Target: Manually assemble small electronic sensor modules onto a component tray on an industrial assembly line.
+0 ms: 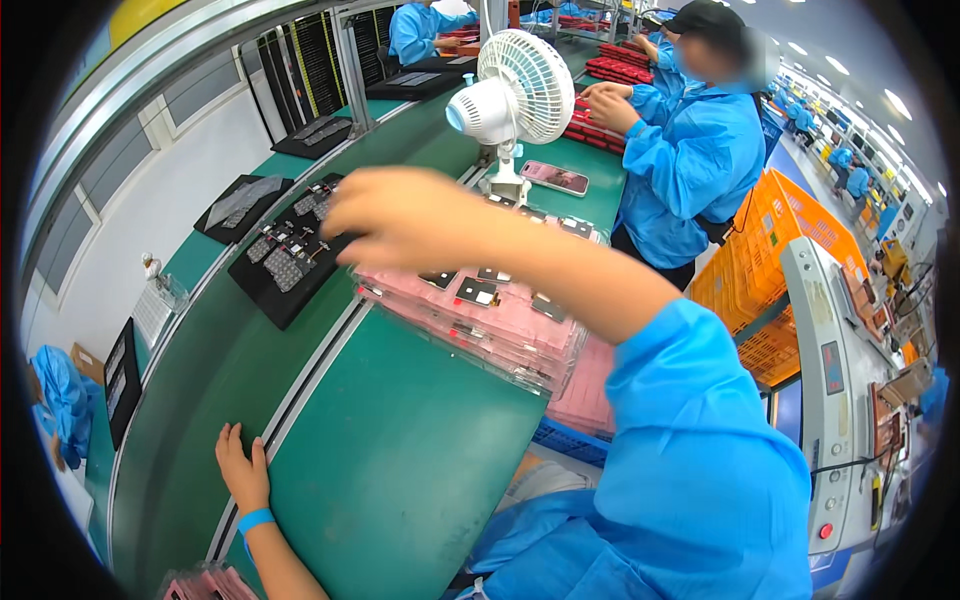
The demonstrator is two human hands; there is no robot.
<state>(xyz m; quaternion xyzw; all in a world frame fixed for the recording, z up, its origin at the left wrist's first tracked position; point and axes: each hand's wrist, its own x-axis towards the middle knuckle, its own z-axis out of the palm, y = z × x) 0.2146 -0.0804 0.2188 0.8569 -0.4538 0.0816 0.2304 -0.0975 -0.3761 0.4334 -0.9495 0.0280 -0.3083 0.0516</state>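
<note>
Right hand [385,215]: grip unclear, near 1 black pad [288,308] | left hand [244,472]: spread | 1 fan [527,88] | 1 phone [555,178]

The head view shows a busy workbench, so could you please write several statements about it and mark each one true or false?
1. The right hand is blurred and appears near a black tray carrying small parts. True.
2. The left hand is gripping a phone. False: it lies flat with no object showing in it; the phone lies beside the base of the white fan.
3. Black-and-white parts lie on the pink stack. True.
4. A wristband is on the right wrist. False: the blue wristband is on the left.
5. The co-worker near the orange crates wears blue. True.
</note>
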